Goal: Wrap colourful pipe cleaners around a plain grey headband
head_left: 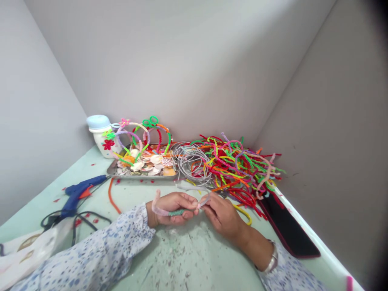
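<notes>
My left hand [177,206] is closed around a headband [177,212], its palm turned up. Pale pink and then green fuzzy pipe cleaner covers one part of the band, and the pink end curls up past my wrist. The bare grey part [208,196] bends back behind the fingertips of my right hand [222,212]. Those fingers are pinched close to my left fingertips, where a small bit of pale pink pipe cleaner [199,205] shows at the band. My right fingers hide most of that spot.
Behind my hands lie a coil of grey bands [194,163] and a tangled pile of coloured pipe cleaners [239,165]. A metal tray [145,176] holds shells and decorated headbands, beside a white jar [101,139]. A blue glue gun [72,196] with its cord lies left; a dark phone-like slab [289,226] lies right.
</notes>
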Demonstrator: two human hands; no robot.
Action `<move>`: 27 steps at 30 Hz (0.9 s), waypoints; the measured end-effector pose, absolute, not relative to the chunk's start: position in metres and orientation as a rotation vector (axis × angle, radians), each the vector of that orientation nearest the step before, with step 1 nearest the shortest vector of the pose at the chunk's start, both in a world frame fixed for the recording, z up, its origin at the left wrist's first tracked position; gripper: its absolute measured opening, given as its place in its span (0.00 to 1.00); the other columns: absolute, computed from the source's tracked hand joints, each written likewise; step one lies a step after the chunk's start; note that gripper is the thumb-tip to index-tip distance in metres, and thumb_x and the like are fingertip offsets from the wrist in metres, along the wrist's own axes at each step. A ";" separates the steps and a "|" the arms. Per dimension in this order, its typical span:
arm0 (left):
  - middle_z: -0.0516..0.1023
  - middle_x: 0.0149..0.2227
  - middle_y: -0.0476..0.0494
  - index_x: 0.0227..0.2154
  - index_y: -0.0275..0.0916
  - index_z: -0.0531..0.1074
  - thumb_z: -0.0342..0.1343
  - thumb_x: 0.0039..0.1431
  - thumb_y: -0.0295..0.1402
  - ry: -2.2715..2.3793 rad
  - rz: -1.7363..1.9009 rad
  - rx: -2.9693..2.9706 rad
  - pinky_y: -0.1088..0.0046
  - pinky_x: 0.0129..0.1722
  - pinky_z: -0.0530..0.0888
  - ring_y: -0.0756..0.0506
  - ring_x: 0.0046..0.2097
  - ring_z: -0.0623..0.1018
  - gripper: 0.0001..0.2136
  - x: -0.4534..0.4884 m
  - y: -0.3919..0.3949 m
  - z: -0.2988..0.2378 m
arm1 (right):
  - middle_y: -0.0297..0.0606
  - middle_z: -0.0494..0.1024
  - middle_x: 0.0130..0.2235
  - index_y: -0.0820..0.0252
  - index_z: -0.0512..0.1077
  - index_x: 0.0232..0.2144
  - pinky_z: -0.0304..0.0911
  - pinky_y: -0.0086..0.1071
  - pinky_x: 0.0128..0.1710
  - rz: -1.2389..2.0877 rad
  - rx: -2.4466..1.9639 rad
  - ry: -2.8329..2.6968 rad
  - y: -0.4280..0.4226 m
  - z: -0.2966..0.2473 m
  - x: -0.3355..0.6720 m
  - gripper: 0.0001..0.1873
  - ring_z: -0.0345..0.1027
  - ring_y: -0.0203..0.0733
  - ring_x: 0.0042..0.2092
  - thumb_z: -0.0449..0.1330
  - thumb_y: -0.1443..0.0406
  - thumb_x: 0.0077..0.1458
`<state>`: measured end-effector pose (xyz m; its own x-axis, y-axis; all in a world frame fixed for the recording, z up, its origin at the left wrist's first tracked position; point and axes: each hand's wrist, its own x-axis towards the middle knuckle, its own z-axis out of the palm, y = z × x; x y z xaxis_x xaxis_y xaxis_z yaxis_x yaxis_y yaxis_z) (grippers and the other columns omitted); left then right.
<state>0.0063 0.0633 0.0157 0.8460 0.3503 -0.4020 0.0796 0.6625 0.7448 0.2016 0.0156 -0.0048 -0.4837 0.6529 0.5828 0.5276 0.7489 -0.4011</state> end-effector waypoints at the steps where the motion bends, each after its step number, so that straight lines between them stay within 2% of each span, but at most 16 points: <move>1: 0.62 0.15 0.54 0.27 0.33 0.69 0.57 0.52 0.32 0.554 0.159 0.841 0.81 0.09 0.46 0.58 0.12 0.55 0.06 0.006 0.063 0.016 | 0.40 0.73 0.35 0.58 0.67 0.37 0.65 0.32 0.35 0.194 -0.868 -2.197 0.015 -0.004 0.201 0.08 0.68 0.41 0.38 0.49 0.71 0.59; 13: 0.61 0.15 0.54 0.28 0.32 0.70 0.56 0.54 0.32 0.539 0.127 0.838 0.82 0.09 0.49 0.58 0.12 0.55 0.06 0.004 0.064 0.014 | 0.40 0.74 0.36 0.58 0.66 0.38 0.65 0.31 0.34 0.109 -0.855 -2.213 0.014 -0.004 0.201 0.07 0.69 0.41 0.38 0.50 0.70 0.60; 22: 0.62 0.15 0.54 0.29 0.33 0.69 0.56 0.52 0.30 0.471 0.051 0.841 0.84 0.07 0.54 0.57 0.11 0.56 0.04 0.001 0.066 0.011 | 0.41 0.74 0.33 0.60 0.65 0.36 0.62 0.31 0.30 0.007 -0.796 -2.240 0.013 -0.006 0.200 0.06 0.68 0.40 0.34 0.49 0.70 0.61; 27: 0.63 0.15 0.54 0.29 0.34 0.69 0.55 0.54 0.31 0.457 0.014 0.845 0.83 0.07 0.52 0.57 0.10 0.56 0.04 0.000 0.066 0.013 | 0.40 0.73 0.33 0.60 0.65 0.37 0.61 0.30 0.28 -0.024 -0.767 -2.262 0.012 -0.008 0.201 0.05 0.67 0.40 0.32 0.50 0.70 0.60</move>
<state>-0.0001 0.0656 0.0127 0.9031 0.1907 -0.3848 0.1670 0.6696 0.7237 0.2013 0.0121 -0.0080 -0.5513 0.5195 0.6529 0.5330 0.8213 -0.2034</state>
